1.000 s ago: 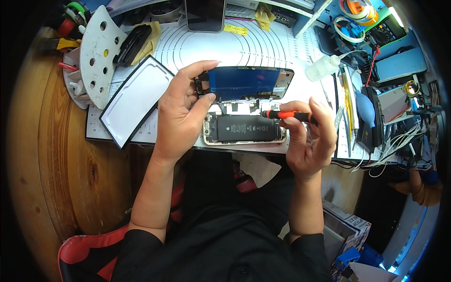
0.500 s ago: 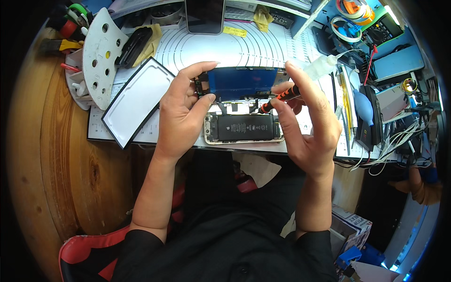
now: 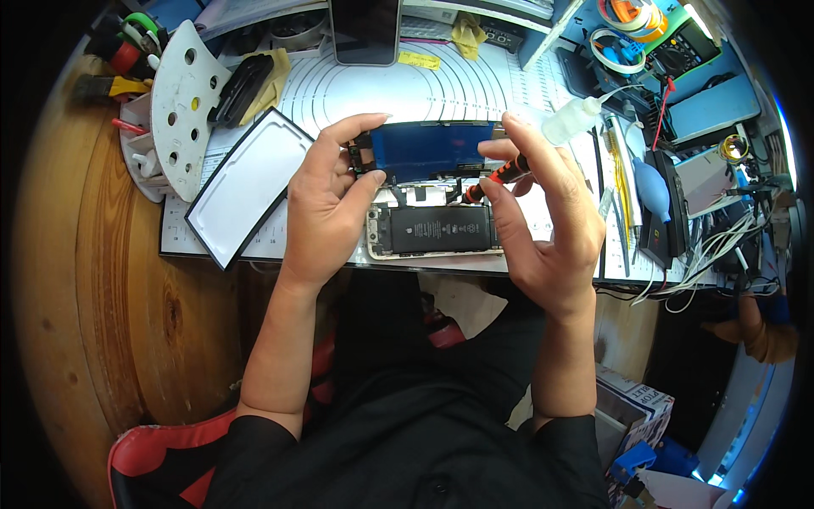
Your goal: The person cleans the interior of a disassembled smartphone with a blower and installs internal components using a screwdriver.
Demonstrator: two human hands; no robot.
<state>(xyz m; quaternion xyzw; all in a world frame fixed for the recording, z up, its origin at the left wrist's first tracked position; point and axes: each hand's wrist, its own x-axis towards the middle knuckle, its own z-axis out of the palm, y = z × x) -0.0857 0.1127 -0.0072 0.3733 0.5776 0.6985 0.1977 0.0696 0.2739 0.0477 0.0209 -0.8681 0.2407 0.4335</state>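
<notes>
An opened phone body [image 3: 374,244] with a black battery [image 3: 441,229] lies at the desk's front edge. Its screen panel [image 3: 432,151], blue on the side I see, is raised along the far side of the body. Dark flex cables run between the two parts. My left hand [image 3: 326,199] grips the panel's left end between thumb and fingers. A black-and-orange screwdriver [image 3: 507,171] is pinched in my right hand [image 3: 555,208], slanting down to the left. Its tip is over the right part of the body's far edge; whether it touches anything I cannot tell.
Left of the phone lies a white tray with a black rim [image 3: 246,187], by a white tool holder [image 3: 180,110]. A dark-screened phone [image 3: 365,32] stands at the back. To the right are a squeeze bottle [image 3: 572,120], a blue air blower [image 3: 654,192] and tangled cables [image 3: 704,250].
My right hand and the screwdriver have shifted slightly left, covering more of the phone body's right end. My left hand keeps the screen panel raised, nearly unmoved.
</notes>
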